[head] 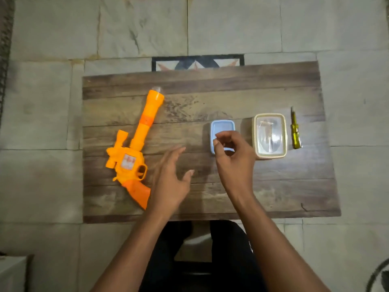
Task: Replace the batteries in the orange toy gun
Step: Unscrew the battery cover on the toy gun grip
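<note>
- Left grip [170, 175]: fingers spread and straight, holding nothing, hovering over the bench [210, 197] just right of the toy gun [134, 148].
- Right grip [231, 159]: fingers curled, thumb and forefinger drawn together over the blue box [222, 127]; can't tell if pinching anything, blurred.
- Toy gun: lying flat on left part of bench, barrel pointing away, handle [139, 191] toward the person, partly under left wrist. Untouched by either grip.
- Handling guess: hollow moulded plastic, so light and stiff, a bit slick; likely to slide on the wood if pushed one-handed. Clear tip at the muzzle [157, 89] looks the most breakable part, avoid.
- Best hold, judged: wrap round the handle or thick body near the trigger guard [142, 171]; barrel long enough for a second grip to steady while flipping.
- Battery cover not visible from this side; probably needs turning over.
- Blue box: mid-bench, contents hidden by right grip.
- Cream box with clear lid [269, 135]: just right of blue box, contents unclear through glare.
- Screwdriver [295, 131]: yellow-green handle, far right, beside the cream box, apart from both grips.
</note>
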